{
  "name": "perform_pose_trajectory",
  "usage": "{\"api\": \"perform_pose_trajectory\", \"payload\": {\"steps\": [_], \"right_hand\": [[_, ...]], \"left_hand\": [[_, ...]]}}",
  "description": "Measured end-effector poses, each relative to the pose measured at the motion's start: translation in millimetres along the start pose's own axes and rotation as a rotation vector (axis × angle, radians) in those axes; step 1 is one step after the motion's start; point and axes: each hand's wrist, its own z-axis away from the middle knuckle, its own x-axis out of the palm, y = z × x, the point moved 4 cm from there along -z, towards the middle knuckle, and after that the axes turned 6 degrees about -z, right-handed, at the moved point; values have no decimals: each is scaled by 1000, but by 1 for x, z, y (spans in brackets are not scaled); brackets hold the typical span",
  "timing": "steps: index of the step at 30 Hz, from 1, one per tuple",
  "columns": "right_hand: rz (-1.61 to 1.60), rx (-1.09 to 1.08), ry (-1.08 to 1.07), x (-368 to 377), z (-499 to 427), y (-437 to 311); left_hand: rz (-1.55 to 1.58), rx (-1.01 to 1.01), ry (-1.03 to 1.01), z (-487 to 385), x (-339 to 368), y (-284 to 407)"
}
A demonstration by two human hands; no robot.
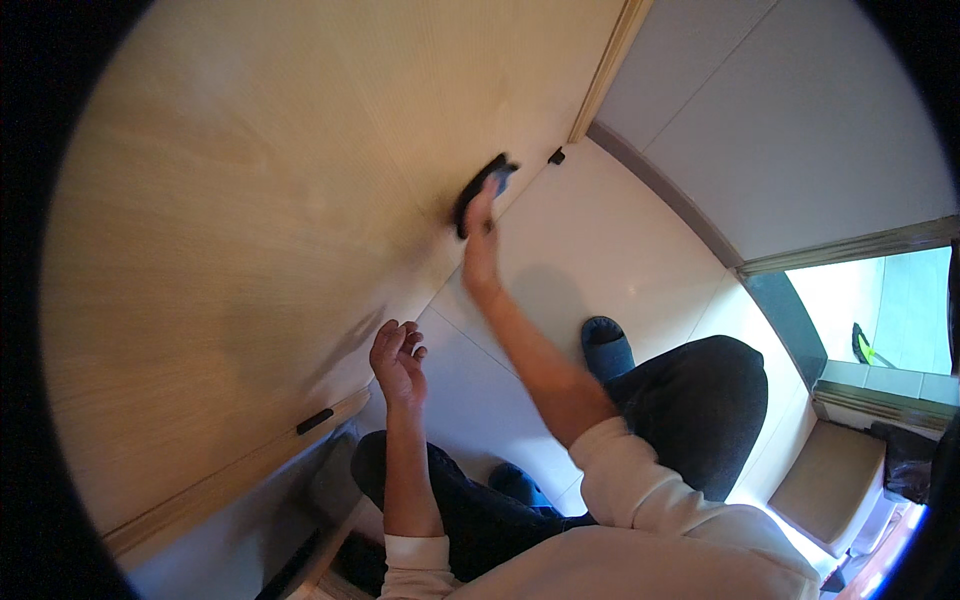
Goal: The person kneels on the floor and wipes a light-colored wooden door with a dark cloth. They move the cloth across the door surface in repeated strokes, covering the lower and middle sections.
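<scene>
My right hand (pixel 480 217) is blurred and grips a black cleaning tool (pixel 472 196) with a bluish patch on it. The blur hides whether it is a brush or a pad. Its dark side lies against the lower part of a light wooden door (pixel 285 187). Lower in the view, my left hand (pixel 399 364) hangs in front of the same door, holding nothing, its fingers loosely curled and apart. A shadow of that hand falls on the wood.
A small black door stop (pixel 556 156) sits at the door's bottom edge, and a black fitting (pixel 315 421) on its side. Blue slippers (pixel 606 349) are on the tiled floor (pixel 600 247). A beige-topped stool (pixel 829 480) stands right. Beyond a doorway lies a green-and-black broom head (pixel 862 346).
</scene>
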Motion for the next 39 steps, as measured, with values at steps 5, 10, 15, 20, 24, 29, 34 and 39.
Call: {"api": "perform_pose_trajectory", "payload": {"steps": [5,10,15,20,24,29,34,39], "right_hand": [[-540,448,227,-56,-60,54],[-682,781,353,-68,-31,129],[-602,853,329,-47,18,177],[-845,1081,226,29,148,173],[-964,1400,279,47,207,183],[-1053,1062,120,-19,78,183],[-783,723,309,-68,-56,142],[-692,686,322,-35,2,132]], "left_hand": [[-88,40,17,13,-2,10],[-78,35,73,23,-12,18],[-50,99,143,37,-24,26],[-25,182,190,38,-28,30],[8,156,298,33,-33,28],[16,162,250,32,-34,27],[24,168,245,32,-36,30],[43,210,298,30,-34,29]]}}
